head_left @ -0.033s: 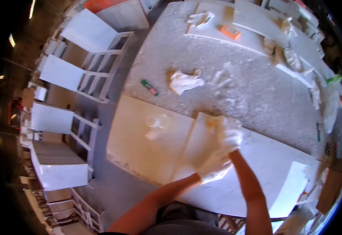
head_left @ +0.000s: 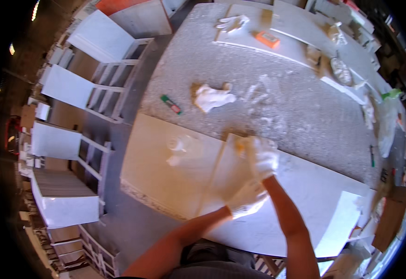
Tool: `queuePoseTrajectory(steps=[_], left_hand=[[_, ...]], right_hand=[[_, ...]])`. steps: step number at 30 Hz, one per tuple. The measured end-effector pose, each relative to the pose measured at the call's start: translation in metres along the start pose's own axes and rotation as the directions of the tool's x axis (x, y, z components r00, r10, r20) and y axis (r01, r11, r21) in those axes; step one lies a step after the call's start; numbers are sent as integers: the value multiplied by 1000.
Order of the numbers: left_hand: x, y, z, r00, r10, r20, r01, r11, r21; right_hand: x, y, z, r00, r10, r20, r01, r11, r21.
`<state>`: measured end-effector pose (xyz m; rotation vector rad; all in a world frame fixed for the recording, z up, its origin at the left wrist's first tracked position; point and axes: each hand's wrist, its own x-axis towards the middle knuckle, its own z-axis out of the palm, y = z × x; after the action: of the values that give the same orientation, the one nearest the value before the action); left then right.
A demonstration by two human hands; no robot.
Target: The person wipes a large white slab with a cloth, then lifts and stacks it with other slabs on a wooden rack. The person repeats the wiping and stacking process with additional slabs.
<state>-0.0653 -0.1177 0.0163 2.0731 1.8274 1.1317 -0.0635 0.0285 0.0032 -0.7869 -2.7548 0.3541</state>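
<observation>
Both my hands wear white knit gloves over a pale stone slab. My right hand (head_left: 264,160) is closed near the slab's far edge, beside a seam. A small yellowish-orange thing (head_left: 240,147) shows at its fingertips, too blurred to name. Just nearer to me, my left hand (head_left: 248,199) is low over the pale slab (head_left: 296,204), its fingers reaching toward my right wrist. Blur and overlap hide how those fingers are bent. Left of the seam, a translucent white bottle (head_left: 177,143) lies on the adjoining slab (head_left: 149,167).
Beyond the slabs, the dusty grey tabletop (head_left: 296,111) bears a crumpled white glove (head_left: 213,96) and a green tube-like object (head_left: 171,104). An orange box (head_left: 267,39) and another glove (head_left: 233,23) lie at the far side. White panels on racks (head_left: 68,87) line the left.
The whole view has shifted slightly, so things appear a little farther left. My hands keep nearly the same place on the slab and the same pose.
</observation>
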Motion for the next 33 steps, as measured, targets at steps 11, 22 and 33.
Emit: queuePoseTrajectory(steps=[11, 22, 33], left_hand=[[-37, 16, -22, 991, -51, 125, 43, 997, 61], [-47, 32, -14, 995, -90, 35, 89, 996, 28], [-28, 26, -15, 989, -100, 108, 74, 973, 218]], right_hand=[[44, -63, 8, 996, -85, -10, 85, 993, 84], [17, -37, 2, 987, -142, -78, 147, 987, 62], [-64, 80, -38, 995, 60, -82, -58, 998, 29]])
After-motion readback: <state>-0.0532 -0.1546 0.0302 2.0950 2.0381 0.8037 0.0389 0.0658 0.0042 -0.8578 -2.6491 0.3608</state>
